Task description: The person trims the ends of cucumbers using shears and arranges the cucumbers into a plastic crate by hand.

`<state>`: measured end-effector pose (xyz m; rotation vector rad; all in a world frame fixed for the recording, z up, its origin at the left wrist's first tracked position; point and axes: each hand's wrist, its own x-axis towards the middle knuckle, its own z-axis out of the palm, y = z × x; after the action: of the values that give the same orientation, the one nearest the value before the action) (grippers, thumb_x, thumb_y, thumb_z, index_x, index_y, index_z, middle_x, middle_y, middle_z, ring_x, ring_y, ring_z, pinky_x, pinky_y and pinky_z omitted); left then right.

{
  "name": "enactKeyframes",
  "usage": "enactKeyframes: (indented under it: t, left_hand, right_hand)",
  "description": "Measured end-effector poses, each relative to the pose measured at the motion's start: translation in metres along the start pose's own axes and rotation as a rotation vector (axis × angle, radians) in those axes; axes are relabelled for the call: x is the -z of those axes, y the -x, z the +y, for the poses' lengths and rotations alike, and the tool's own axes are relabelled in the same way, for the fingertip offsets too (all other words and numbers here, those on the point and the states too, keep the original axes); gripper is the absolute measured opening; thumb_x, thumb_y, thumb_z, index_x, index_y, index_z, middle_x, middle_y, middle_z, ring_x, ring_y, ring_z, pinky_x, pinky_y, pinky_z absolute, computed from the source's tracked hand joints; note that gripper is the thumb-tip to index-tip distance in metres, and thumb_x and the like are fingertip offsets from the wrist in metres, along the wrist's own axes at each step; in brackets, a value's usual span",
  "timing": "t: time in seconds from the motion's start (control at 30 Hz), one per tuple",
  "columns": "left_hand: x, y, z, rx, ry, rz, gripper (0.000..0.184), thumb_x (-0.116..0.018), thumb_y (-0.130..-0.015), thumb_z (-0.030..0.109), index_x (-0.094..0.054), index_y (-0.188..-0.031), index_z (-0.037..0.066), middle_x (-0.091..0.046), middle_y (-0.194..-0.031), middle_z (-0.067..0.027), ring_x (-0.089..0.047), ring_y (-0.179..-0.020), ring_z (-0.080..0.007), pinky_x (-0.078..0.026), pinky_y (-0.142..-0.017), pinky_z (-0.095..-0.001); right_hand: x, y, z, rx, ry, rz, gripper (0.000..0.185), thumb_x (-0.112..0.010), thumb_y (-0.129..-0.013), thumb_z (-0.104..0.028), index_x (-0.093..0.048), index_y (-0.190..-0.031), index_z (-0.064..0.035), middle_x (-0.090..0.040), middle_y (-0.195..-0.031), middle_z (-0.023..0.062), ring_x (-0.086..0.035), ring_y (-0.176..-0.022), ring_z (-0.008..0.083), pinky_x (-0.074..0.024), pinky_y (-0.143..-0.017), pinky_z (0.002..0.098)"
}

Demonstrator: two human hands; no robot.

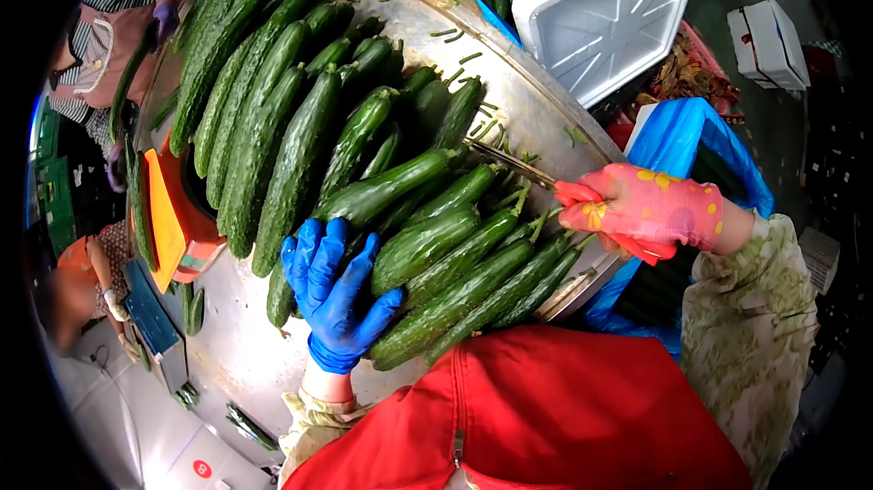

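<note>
Resting left hand (333, 297), fingers apart, on cucumbers (427, 249); right grip (650, 206) closed round red-handled scissors (575, 194), whose blades (509, 162) might nick one should it roll.

Table (227, 354) bright, patchy glare; floor (773, 126) at right dim. Highlights on cucumbers (296, 163), dark shadows between. Fisheye bend, black corners.

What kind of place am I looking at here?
Probably a produce sorting or packing area: cucumbers lie in rows on a metal table, blue plastic lines a container beside it, and a gloved co-worker at the far side holds another cucumber.
</note>
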<state>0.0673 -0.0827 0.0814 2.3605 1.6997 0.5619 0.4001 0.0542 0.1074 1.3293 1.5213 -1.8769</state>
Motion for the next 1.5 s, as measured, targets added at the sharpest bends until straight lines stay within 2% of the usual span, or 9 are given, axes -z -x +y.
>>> enactKeyframes:
  t: [0.17, 0.33, 0.53, 0.57, 0.67, 1.07, 1.3, 1.43, 1.5]
  left_hand:
    - [0.002, -0.002, 0.004, 0.031, -0.011, 0.002, 0.052, -0.073, -0.074, 0.039, -0.069, -0.115, 0.007, -0.051, -0.137, -0.0171, -0.038, -0.135, -0.0358, -0.018, -0.113, -0.0511]
    - [0.000, -0.001, 0.004, 0.033, -0.014, 0.013, 0.053, -0.072, -0.074, 0.040, -0.069, -0.114, 0.006, -0.052, -0.136, -0.0173, -0.038, -0.134, -0.0368, -0.018, -0.112, -0.0518]
    - [-0.003, 0.000, 0.004, 0.027, -0.014, 0.039, 0.052, -0.070, -0.075, 0.039, -0.068, -0.114, 0.006, -0.052, -0.136, -0.0172, -0.038, -0.134, -0.0371, -0.016, -0.112, -0.0526]
    - [-0.007, 0.003, 0.001, 0.026, 0.030, 0.065, 0.051, -0.070, -0.076, 0.038, -0.068, -0.116, 0.006, -0.051, -0.137, -0.0165, -0.037, -0.135, -0.0366, -0.016, -0.113, -0.0523]
    - [-0.002, 0.000, 0.004, 0.008, -0.029, 0.017, 0.054, -0.066, -0.080, 0.040, -0.066, -0.116, 0.000, -0.048, -0.139, -0.0213, -0.035, -0.136, -0.0376, -0.015, -0.113, -0.0511]
    - [-0.004, 0.000, 0.002, -0.031, 0.044, 0.079, 0.050, -0.070, -0.076, 0.034, -0.067, -0.118, 0.006, -0.049, -0.140, -0.0169, -0.035, -0.137, -0.0356, -0.015, -0.113, -0.0517]
    - [-0.002, -0.001, 0.005, -0.026, 0.032, 0.063, 0.054, -0.069, -0.075, 0.032, -0.065, -0.120, 0.002, -0.049, -0.139, -0.0184, -0.033, -0.138, -0.0359, -0.015, -0.114, -0.0485]
    - [-0.003, -0.002, 0.005, -0.033, 0.042, 0.073, 0.054, -0.069, -0.075, 0.032, -0.065, -0.120, 0.002, -0.048, -0.140, -0.0184, -0.033, -0.138, -0.0359, -0.014, -0.114, -0.0484]
    - [-0.003, -0.001, 0.005, -0.031, 0.043, 0.075, 0.054, -0.069, -0.075, 0.031, -0.064, -0.120, 0.002, -0.048, -0.140, -0.0184, -0.033, -0.138, -0.0360, -0.014, -0.114, -0.0483]
  right_hand:
    - [-0.002, 0.007, -0.002, -0.050, -0.146, 0.060, 0.028, -0.055, -0.095, -0.032, -0.055, -0.089, -0.0046, -0.057, -0.060, 0.0070, -0.053, -0.042, 0.0116, -0.0421, -0.043, 0.0278]
    - [0.024, 0.027, -0.003, -0.071, -0.070, -0.105, 0.037, -0.057, -0.094, -0.036, -0.061, -0.100, 0.0001, -0.061, -0.062, 0.0085, -0.059, -0.048, 0.0157, -0.0454, -0.044, 0.0277]
    - [0.049, 0.031, -0.057, -0.177, 0.253, -0.222, 0.054, -0.051, -0.094, -0.043, -0.063, -0.072, 0.0056, -0.064, -0.061, 0.0142, -0.063, -0.048, 0.0210, -0.0515, -0.044, 0.0311]
    - [0.048, 0.022, -0.056, -0.192, 0.346, -0.232, 0.058, -0.045, -0.096, -0.040, -0.061, -0.061, 0.0041, -0.063, -0.057, 0.0139, -0.063, -0.052, 0.0203, -0.0567, -0.070, 0.0303]
    - [0.045, 0.011, -0.061, -0.156, 0.441, -0.257, 0.059, -0.043, -0.096, -0.039, -0.058, -0.057, 0.0029, -0.063, -0.055, 0.0135, -0.063, -0.054, 0.0202, -0.0521, -0.077, 0.0298]
    - [0.016, 0.012, -0.065, -0.047, 0.481, -0.264, 0.068, -0.033, -0.097, -0.035, -0.049, -0.040, -0.0020, -0.062, -0.050, 0.0120, -0.064, -0.062, 0.0200, -0.0339, -0.109, 0.0279]
    - [0.009, 0.013, -0.049, 0.006, 0.405, -0.209, 0.064, -0.036, -0.096, -0.035, -0.051, -0.045, 0.0004, -0.061, -0.049, 0.0136, -0.066, -0.064, 0.0240, -0.0421, -0.102, 0.0298]
    - [0.006, 0.003, -0.047, -0.128, 0.455, -0.163, 0.057, -0.041, -0.095, -0.035, -0.056, -0.055, 0.0024, -0.063, -0.055, 0.0138, -0.066, -0.063, 0.0244, -0.0511, -0.085, 0.0319]
    - [0.007, -0.006, -0.021, 0.298, 0.834, -0.143, 0.047, -0.046, -0.094, -0.033, -0.061, -0.067, 0.0035, -0.063, -0.060, 0.0135, -0.065, -0.060, 0.0249, -0.0525, -0.070, 0.0344]
